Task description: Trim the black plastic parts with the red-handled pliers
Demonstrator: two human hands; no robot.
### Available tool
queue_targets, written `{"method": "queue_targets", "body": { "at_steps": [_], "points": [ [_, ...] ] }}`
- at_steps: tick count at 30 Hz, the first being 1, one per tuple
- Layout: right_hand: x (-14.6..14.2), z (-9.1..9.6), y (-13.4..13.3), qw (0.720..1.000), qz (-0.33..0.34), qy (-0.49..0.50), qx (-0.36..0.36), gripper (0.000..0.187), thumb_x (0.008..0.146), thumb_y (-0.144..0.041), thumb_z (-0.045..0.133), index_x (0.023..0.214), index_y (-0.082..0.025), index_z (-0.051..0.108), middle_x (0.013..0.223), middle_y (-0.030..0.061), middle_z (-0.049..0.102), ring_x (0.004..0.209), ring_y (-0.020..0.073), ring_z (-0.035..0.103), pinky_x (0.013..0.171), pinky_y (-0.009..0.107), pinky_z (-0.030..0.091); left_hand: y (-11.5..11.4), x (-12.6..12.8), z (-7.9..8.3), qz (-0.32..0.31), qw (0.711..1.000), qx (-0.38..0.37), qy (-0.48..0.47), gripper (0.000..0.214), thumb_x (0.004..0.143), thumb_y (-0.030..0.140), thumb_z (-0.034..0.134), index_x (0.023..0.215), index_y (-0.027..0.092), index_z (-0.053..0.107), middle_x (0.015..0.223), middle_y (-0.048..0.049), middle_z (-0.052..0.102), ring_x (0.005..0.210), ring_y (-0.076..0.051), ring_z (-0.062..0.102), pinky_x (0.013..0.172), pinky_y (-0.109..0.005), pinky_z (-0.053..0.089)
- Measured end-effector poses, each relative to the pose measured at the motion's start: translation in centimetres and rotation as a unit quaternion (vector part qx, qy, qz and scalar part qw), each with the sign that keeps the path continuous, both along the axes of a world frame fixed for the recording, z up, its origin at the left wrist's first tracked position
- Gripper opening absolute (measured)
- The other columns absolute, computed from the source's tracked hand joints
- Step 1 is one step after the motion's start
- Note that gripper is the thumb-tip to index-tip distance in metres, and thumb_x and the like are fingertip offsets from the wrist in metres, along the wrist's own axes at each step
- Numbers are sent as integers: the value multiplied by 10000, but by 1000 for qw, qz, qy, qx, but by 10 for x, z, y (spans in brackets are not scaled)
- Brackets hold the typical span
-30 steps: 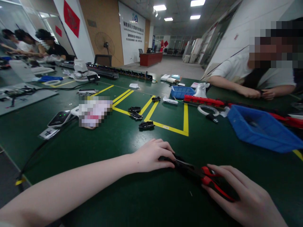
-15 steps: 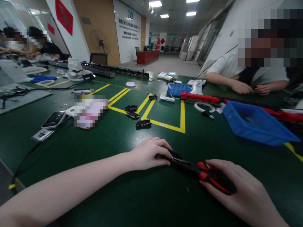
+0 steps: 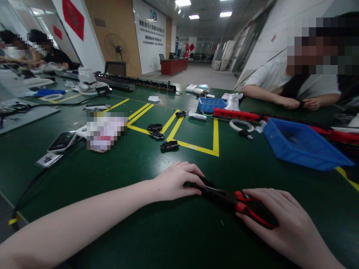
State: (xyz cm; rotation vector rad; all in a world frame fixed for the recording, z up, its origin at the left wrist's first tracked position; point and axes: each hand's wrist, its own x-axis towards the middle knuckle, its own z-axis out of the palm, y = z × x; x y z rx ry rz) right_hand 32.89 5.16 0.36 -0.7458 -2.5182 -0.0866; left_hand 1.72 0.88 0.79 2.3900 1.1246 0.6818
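Low over the green table (image 3: 134, 231), my left hand (image 3: 179, 181) pinches a small black plastic part (image 3: 207, 182), mostly hidden under the fingers. My right hand (image 3: 283, 220) is wrapped round the red and black handles of long-nose pliers (image 3: 242, 205). The pliers' dark jaws point left and reach the black part at my left fingertips. Whether the jaws grip it I cannot tell. Several similar black parts (image 3: 169, 145) lie beyond my left hand, by the yellow tape lines.
A large blue bin (image 3: 303, 149) stands at right, with a smaller blue basket (image 3: 210, 105) farther back. A red strip (image 3: 237, 114) runs along the right side. A phone (image 3: 106, 132) and cabled device (image 3: 63, 141) lie at left. A co-worker (image 3: 286, 101) sits across at right.
The view has shifted very slightly. Both hands, the pliers and the black part hold nearly the same position.
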Motion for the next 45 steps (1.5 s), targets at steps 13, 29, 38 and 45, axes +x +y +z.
{"method": "queue_targets", "body": {
  "at_steps": [13, 29, 38, 45],
  "points": [
    [6, -8, -3, 1000, 9, -6, -20, 484, 822, -371, 681, 1267, -235, 549, 1140, 95, 635, 943, 229, 667, 755, 347, 593, 0, 1, 0, 6, 1000, -4, -15, 162, 894, 308, 667, 1023, 218, 708, 1193, -46, 641, 1070, -213, 600, 901, -355, 412],
    [1, 0, -7, 999, 19, 6, -44, 427, 810, -358, 683, 1203, -218, 594, 1067, 77, 661, 858, 204, 681, 673, 299, 594, 2, 0, -2, -1, 1000, -2, -23, 175, 895, 316, 667, 1032, 216, 709, 1190, -45, 645, 1068, -206, 601, 905, -351, 413],
    [-2, 1, -6, 999, 14, -6, -28, 416, 823, -365, 674, 1200, -214, 580, 1055, 79, 647, 845, 193, 674, 666, 289, 591, 3, 0, -1, 0, 999, -15, -34, 169, 891, 305, 674, 1031, 218, 710, 1180, -36, 646, 1069, -195, 600, 922, -352, 417],
    [5, 2, -3, 999, 22, -20, -36, 426, 825, -379, 681, 1206, -222, 572, 1057, 75, 648, 827, 183, 673, 645, 278, 582, 1, 2, 1, 1, 1000, -16, -17, 179, 896, 337, 666, 1025, 226, 720, 1174, -36, 649, 1055, -205, 598, 914, -358, 414]
  ]
}}
